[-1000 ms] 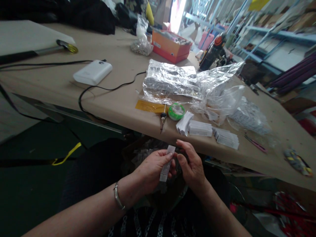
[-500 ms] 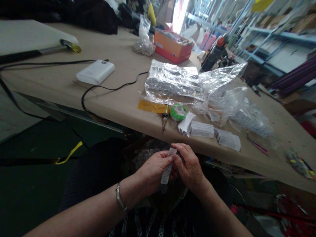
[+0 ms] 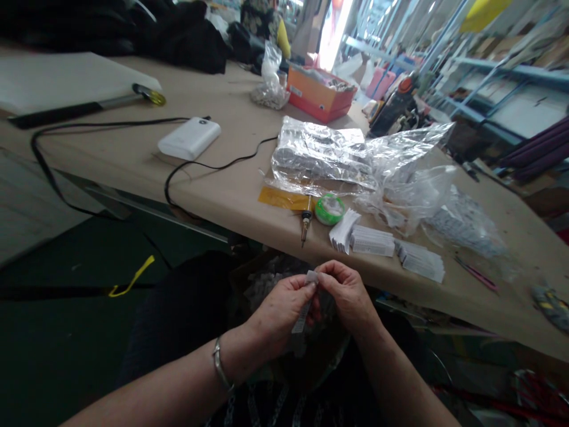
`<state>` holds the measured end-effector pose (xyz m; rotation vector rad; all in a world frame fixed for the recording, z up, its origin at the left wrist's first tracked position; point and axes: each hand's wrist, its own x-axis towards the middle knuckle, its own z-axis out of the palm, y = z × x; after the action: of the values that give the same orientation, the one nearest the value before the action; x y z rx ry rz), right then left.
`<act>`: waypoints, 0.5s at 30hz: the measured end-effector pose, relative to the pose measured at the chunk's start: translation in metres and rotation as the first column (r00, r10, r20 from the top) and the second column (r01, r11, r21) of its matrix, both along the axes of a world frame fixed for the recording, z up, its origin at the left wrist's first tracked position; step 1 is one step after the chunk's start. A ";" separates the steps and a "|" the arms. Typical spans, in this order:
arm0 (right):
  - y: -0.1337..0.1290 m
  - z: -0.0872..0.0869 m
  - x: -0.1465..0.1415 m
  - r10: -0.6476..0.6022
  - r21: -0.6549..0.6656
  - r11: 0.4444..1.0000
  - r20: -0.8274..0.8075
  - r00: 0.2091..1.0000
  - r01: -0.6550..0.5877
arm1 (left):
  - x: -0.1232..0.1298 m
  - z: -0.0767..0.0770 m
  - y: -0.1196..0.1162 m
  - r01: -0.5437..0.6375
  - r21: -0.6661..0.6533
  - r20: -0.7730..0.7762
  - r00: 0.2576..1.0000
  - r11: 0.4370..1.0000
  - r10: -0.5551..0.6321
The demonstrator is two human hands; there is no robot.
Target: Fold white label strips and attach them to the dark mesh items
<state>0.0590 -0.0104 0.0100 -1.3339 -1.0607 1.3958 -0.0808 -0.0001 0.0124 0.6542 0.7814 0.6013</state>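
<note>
My left hand (image 3: 280,308) pinches a narrow white printed label (image 3: 301,319), which hangs down below its fingers. The fingers of my right hand (image 3: 349,293) are pressed together at the label's upper end, touching my left fingertips. Both hands are over my lap, in front of the table edge. On the table just beyond them lie stacks of printed labels (image 3: 372,241), a green tape roll (image 3: 329,209) and a pen-like tool with a metal tip (image 3: 306,220). Below the hands is a heap of small pale pieces (image 3: 262,284), partly hidden.
Crinkled clear plastic bags (image 3: 322,154) cover the middle of the brown table (image 3: 240,204). A white power bank (image 3: 189,138) with a black cable is at left, near a hammer (image 3: 102,107). An orange box (image 3: 320,93) stands behind; pink tweezers (image 3: 475,274) lie at right.
My right fingers have closed from a loose spread onto the label's top end. The view has shifted slightly, so the table things appear further right and lower.
</note>
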 end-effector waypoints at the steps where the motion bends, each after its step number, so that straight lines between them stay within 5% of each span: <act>1: 0.001 0.000 -0.002 0.003 -0.006 1.000 -0.015 1.000 -0.003 | 0.000 0.000 0.000 -0.009 0.009 -0.009 1.000 1.000 0.009; 9: 0.016 0.004 -0.017 0.060 0.039 0.998 -0.127 0.990 -0.056 | -0.007 -0.003 0.009 -0.087 0.188 -0.061 0.993 0.978 0.100; 15: 0.029 0.006 -0.021 -0.078 0.185 0.981 0.120 0.990 0.055 | -0.015 -0.001 0.027 -0.130 0.390 -0.135 0.971 0.911 0.196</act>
<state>0.0378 0.0190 0.0164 -1.3243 -1.1868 1.1485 -0.0958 0.0268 0.0109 1.0137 0.8956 0.8714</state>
